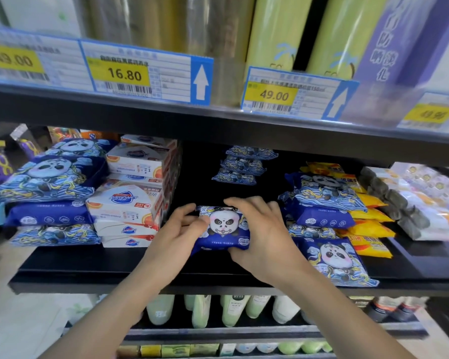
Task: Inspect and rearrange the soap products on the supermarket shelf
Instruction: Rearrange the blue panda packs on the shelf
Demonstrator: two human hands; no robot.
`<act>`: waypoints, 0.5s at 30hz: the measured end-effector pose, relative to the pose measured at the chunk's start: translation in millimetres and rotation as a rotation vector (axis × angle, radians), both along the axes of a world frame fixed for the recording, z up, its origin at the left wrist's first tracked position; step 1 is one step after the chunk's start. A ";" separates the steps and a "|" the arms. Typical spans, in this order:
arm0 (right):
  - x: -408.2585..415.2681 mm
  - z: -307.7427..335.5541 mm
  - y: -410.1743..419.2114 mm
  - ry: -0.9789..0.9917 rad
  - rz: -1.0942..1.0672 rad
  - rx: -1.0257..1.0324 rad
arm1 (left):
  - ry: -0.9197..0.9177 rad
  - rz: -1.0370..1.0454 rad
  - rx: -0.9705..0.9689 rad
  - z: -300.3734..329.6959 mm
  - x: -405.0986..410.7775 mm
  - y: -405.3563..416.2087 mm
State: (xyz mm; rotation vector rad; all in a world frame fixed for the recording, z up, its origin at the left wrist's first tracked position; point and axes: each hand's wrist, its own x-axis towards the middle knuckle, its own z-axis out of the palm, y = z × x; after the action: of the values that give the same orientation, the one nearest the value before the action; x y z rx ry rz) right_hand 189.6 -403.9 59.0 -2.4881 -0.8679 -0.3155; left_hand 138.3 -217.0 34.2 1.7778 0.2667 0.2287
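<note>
A small blue panda-print pack [224,228] sits at the middle of the black shelf [94,265]. My left hand [178,234] grips its left end, thumb on top. My right hand [263,235] curls over its right end, fingers on top and thumb underneath. White soap boxes [131,200] are stacked to the left of my hands. Larger blue panda packs [51,190] lie in a pile further left. More panda packs [324,203] are stacked to the right, and one [335,260] lies flat at the shelf's front edge. Three small panda packs [240,165] are piled at the back.
Yellow packs [368,216] and pale wrapped bundles [423,206] fill the right end of the shelf. The shelf above carries price tags [125,73] and tall yellow-green cans [275,32]. Bottles [233,309] stand on the shelf below.
</note>
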 end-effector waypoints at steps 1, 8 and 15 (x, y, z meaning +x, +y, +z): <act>-2.8 0.8 -2.1 -0.035 0.013 0.020 | 0.013 0.008 -0.043 1.4 -0.2 0.8; -23.4 8.6 -14.9 -0.129 0.084 0.109 | 0.099 -0.117 -0.296 17.1 -10.8 -4.6; -35.1 14.3 -20.6 -0.167 0.117 0.108 | 0.080 -0.158 -0.205 33.4 -20.0 -6.1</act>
State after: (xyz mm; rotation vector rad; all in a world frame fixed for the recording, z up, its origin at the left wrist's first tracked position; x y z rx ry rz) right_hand 154.5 -424.5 73.3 -2.3255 -1.0305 -0.5210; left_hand 118.3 -223.1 67.5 1.5978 0.1982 0.0156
